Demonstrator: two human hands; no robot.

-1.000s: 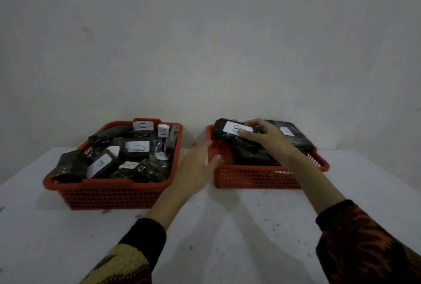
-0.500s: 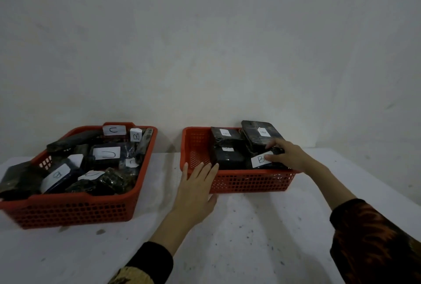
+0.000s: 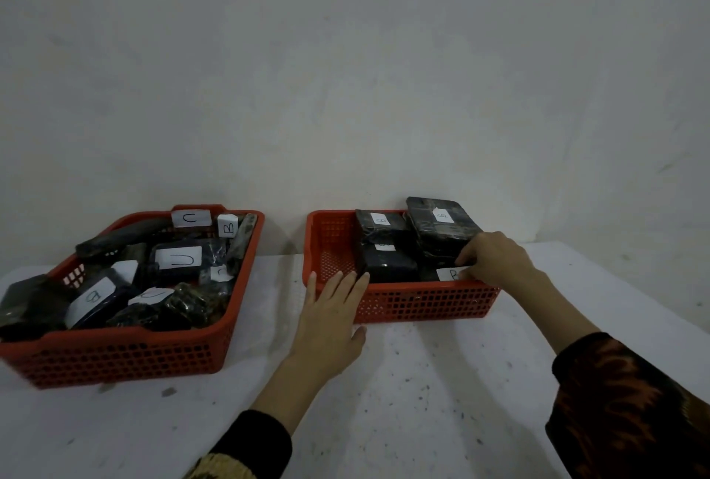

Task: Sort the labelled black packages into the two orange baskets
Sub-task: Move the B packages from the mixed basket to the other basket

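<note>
Two orange baskets stand side by side on a white table. The left basket (image 3: pixel 115 342) is heaped with several black packages, with white labels such as U (image 3: pixel 180 257) and B (image 3: pixel 228 227). The right basket (image 3: pixel 422 304) holds a few black packages labelled B, one stacked high at the back right (image 3: pixel 442 223). My right hand (image 3: pixel 495 259) reaches into its front right corner, fingers curled on a black package labelled B (image 3: pixel 447 273) lying there. My left hand (image 3: pixel 330 313) lies flat and open against that basket's front left wall.
A bare pale wall rises right behind both baskets. The white, speckled table (image 3: pixel 403 401) stretches in front of the baskets and to the right of the right one. A narrow gap separates the two baskets.
My right hand carried the B package from above the basket's back left down into its front right corner. My left hand moved onto the right basket's front wall. The view shifted right.
</note>
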